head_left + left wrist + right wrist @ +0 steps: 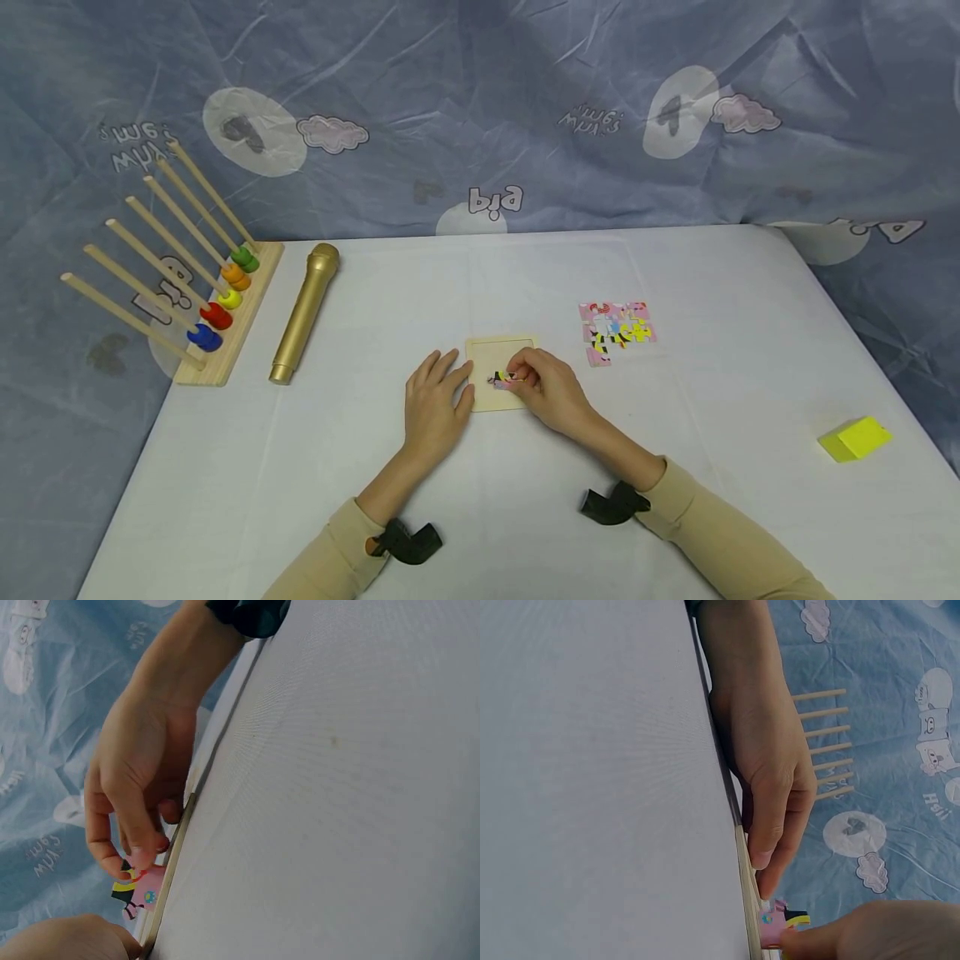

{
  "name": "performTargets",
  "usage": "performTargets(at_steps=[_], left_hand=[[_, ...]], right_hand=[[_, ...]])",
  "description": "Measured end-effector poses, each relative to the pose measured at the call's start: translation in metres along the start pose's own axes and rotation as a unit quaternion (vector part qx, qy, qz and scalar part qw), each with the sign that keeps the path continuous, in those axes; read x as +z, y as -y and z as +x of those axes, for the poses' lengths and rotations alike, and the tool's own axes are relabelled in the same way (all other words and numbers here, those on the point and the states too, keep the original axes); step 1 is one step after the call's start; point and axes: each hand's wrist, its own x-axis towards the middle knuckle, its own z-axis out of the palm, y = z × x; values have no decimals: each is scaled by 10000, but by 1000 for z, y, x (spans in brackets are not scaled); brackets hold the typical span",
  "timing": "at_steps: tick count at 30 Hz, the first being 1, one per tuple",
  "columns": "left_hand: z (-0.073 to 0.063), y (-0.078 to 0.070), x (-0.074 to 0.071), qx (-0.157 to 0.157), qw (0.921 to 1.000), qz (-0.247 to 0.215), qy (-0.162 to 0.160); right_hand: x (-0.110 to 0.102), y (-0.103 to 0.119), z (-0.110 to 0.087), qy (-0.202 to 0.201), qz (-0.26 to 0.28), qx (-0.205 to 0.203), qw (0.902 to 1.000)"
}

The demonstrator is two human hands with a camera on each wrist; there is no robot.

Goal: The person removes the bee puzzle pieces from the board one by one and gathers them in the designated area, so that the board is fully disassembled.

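A small wooden puzzle tray (495,402) lies on the white table in front of me. My right hand (553,390) pinches a pink, yellow and black jigsaw piece (501,381) over the tray; in the right wrist view the piece (772,927) stands tilted up by the tray's edge. My left hand (437,408) rests at the tray's left edge, fingers spread, thumb and forefinger touching the rim. To the right of the tray, several joined jigsaw pieces (617,323) form a pink picture, one piece jutting out at its lower left.
A wooden peg stand (225,350) with coloured beads is at the far left, its rods slanting up. Beside it lies a gold microphone (303,321). A yellow block (855,439) sits near the right edge. Patterned blue cloth (420,100) hangs behind the table.
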Motion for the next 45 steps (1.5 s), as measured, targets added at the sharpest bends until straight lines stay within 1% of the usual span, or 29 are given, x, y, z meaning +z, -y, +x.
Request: performTargets(at_steps=[5,11,16,19,23,27,29,32,34,37,45], left_hand=[[0,0,1,-38,9999,-32,92],[0,0,1,-25,10000,6,39],[0,-1,1,-82,9999,6,119],[0,-1,1,-67,9999,-11,152],[0,-1,0,-40,9999,-18,150],[1,-1,0,-59,9999,-21,156],[1,-1,0,-77,9998,-13,168],[0,-1,-1,-101,9998,-13,182],[0,-1,-1,-125,9997,-12,191],[0,-1,-2,-164,9996,-28,209],[0,-2,-2,-162,9996,-50,220]], right_hand=[[-6,6,0,-48,304,114,9995],[-17,11,3,19,624,521,9967],[-30,4,2,160,831,989,9915],[-42,-6,-1,124,972,1236,9875],[-64,-25,-10,-115,949,1489,9842],[-90,-44,-19,-609,796,1610,9818],[-101,-52,-23,-898,707,1672,9793],[-114,-60,-27,-1216,495,1873,9735],[-118,-64,-28,-1348,406,2016,9693],[-121,-70,-29,-1434,406,2150,9652],[-115,-84,-30,-1501,488,2142,9639]])
